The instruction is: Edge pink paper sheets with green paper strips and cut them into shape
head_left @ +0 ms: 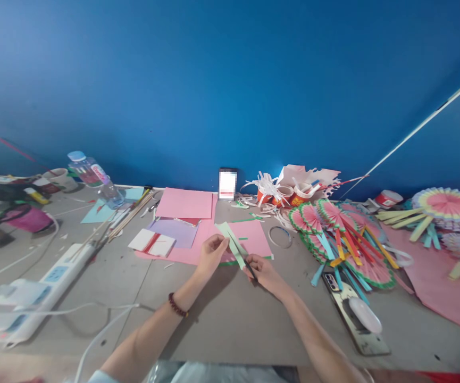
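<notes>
Paper sheets [185, 203] behind the hands [235, 260], power strip [50, 282] left, paper fans [345, 239] right.

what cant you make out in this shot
Head view:
- Tool in the right hand: dark, mostly hidden by fingers and the green paper strip.
- Small upright item by the wall: face blurred out.
- Plastic bottle label: too small to read.
- Power strip: cut off at the left edge.

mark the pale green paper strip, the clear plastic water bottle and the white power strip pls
pale green paper strip [230, 238], head view, upper part between the two hands
clear plastic water bottle [96, 178], head view, on its labelled middle
white power strip [50, 276], head view, top face near a socket
</notes>
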`<state>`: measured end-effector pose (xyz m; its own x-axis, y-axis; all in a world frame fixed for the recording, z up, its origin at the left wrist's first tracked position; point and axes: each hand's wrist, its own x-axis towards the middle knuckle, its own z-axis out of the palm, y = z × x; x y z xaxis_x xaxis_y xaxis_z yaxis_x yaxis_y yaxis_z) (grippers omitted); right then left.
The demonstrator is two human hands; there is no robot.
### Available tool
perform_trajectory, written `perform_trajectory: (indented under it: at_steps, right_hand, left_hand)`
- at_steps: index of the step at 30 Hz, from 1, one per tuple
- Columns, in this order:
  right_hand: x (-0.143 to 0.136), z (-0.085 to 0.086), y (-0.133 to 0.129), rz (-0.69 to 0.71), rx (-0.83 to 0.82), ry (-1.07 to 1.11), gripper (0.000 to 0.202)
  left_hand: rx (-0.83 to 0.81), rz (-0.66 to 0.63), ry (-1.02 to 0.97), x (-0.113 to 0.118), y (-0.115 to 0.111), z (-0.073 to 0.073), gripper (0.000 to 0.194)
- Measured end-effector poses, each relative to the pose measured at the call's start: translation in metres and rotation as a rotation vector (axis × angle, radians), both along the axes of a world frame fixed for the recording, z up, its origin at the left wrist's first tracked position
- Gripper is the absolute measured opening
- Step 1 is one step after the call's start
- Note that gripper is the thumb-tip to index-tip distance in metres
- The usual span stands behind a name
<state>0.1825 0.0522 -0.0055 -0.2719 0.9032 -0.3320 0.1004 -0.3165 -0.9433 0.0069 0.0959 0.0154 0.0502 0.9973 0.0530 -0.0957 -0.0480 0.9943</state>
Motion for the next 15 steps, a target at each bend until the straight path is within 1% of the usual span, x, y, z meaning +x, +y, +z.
perform_trajectory:
  at_steps: [7, 15]
  right_hand:
    - [0.001, -0.007, 0.002, 0.011, 0.008, 0.001, 0.036]
    - [-0.003, 0.005, 0.000, -0.008, -0.006, -0.009, 0.036]
  left_hand:
    - [0.000, -0.026, 0.004, 0.000, -0.001, 0.000, 0.034]
    - [0.000, -0.024, 0.006, 0.000, -0.002, 0.000, 0.033]
